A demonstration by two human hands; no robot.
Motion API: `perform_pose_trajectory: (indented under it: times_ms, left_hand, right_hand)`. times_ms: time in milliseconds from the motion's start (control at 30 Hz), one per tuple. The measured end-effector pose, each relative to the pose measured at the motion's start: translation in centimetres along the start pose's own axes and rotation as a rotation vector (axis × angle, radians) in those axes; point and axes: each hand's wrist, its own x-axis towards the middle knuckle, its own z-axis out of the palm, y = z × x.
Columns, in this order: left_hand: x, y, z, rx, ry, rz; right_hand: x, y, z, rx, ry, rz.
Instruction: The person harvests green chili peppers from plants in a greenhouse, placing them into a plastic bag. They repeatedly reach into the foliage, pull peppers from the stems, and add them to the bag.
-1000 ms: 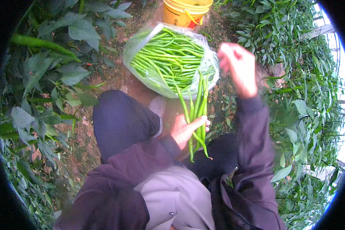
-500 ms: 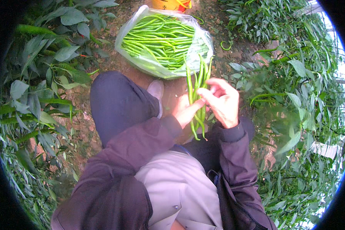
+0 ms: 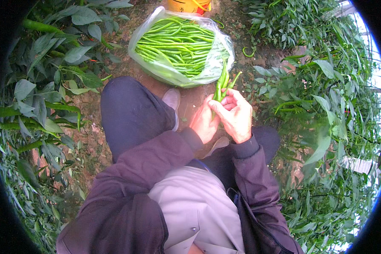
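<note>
Head view shows both hands closed together on a small bunch of long, thin green peppers (image 3: 222,84) — left hand (image 3: 204,122) gripping from the left, right hand (image 3: 236,115) wrapped over from the right. Their long axis points far, toward the clear plastic bag of green peppers (image 3: 180,46) just beyond, slightly left.

We held a bunch of bright green peppers (image 3: 222,84), glossy and plain. The clear plastic bag (image 3: 156,70) showed more of the same green through its whitish film. Our sleeves (image 3: 156,156) were dark purple, our trousers (image 3: 127,114) navy, and the apron (image 3: 199,211) pale grey. A shoe (image 3: 172,99) looked light grey. The bucket (image 3: 190,5) was yellow-orange. The soil (image 3: 93,139) was reddish brown, and the leaves (image 3: 67,55) were deep green with paler veins.
</note>
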Motion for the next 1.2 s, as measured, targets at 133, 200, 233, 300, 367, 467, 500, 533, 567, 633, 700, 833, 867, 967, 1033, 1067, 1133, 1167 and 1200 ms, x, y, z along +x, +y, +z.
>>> perform_pose_trajectory:
  times_ms: [133,200,233,300,367,467,500,533,567,633,700,833,867,967,1033,1067,1133,1167,1200]
  left_hand:
    - [-0.1,0.6,-0.2,-0.035,-0.019,-0.016]
    - [0.1,0.7,-0.1,-0.110,-0.002,0.008]
    - [0.4,0.7,0.1,-0.158,0.021,0.036]
    - [0.6,0.7,0.2,-0.310,-0.010,-0.076]
    - [0.5,0.5,0.0,-0.536,-0.112,-0.345]
    - [0.7,0.3,0.3,-0.695,-0.061,-0.370]
    - [0.8,0.2,0.4,-0.764,-0.060,-0.392]
    - [0.8,0.1,0.3,-0.804,-0.055,-0.431]
    - [0.9,0.0,0.3,-0.855,-0.049,-0.463]
    - [1.1,0.0,0.2,-0.913,-0.040,-0.505]
    - [1.1,0.1,0.1,-0.929,-0.032,-0.527]
    - [1.1,0.2,0.0,-0.949,0.014,-0.462]
    - [1.2,0.1,0.0,-0.950,0.022,-0.452]
    - [1.4,-0.1,-0.2,-0.681,0.006,-0.363]
    - [1.4,-0.1,-0.3,-0.345,0.042,-0.144]
    - [1.4,0.0,-0.4,-0.143,0.088,0.034]
    - [1.1,0.3,-0.5,-0.063,0.066,0.086]
    - [1.0,0.5,-0.5,-0.084,0.062,0.076]
    - [0.9,0.6,-0.6,-0.101,0.042,0.042]
  right_hand:
    - [0.6,1.1,-0.1,0.315,-0.019,0.073]
    - [0.8,1.7,-0.7,0.401,-0.085,0.093]
    - [0.8,1.9,-1.0,0.409,-0.099,0.120]
    - [1.0,2.3,-1.4,0.435,-0.127,0.156]
    - [1.0,2.4,-1.7,0.530,-0.146,0.187]
    - [1.1,2.2,-1.8,0.677,-0.180,0.255]
    - [1.1,2.1,-1.9,0.680,-0.171,0.262]
    - [1.1,2.0,-1.9,0.682,-0.161,0.269]
    - [1.2,2.0,-1.9,0.697,-0.163,0.256]
    - [1.2,1.9,-2.0,0.684,-0.145,0.294]
    - [1.2,1.8,-2.0,0.657,-0.135,0.281]
    - [1.2,1.0,-1.9,0.584,-0.088,0.200]
    - [1.2,0.6,-1.8,0.568,-0.070,0.188]
    - [0.8,-0.5,-1.6,0.476,-0.043,0.191]
    - [0.6,-0.9,-0.8,0.363,-0.029,0.092]
    - [0.5,-1.0,-0.6,0.251,-0.041,0.066]
    - [0.5,-0.8,-0.2,0.167,-0.056,0.007]
    - [0.6,-0.6,-0.1,0.183,-0.041,0.049]
    - [0.7,-0.3,-0.1,0.204,-0.050,0.069]
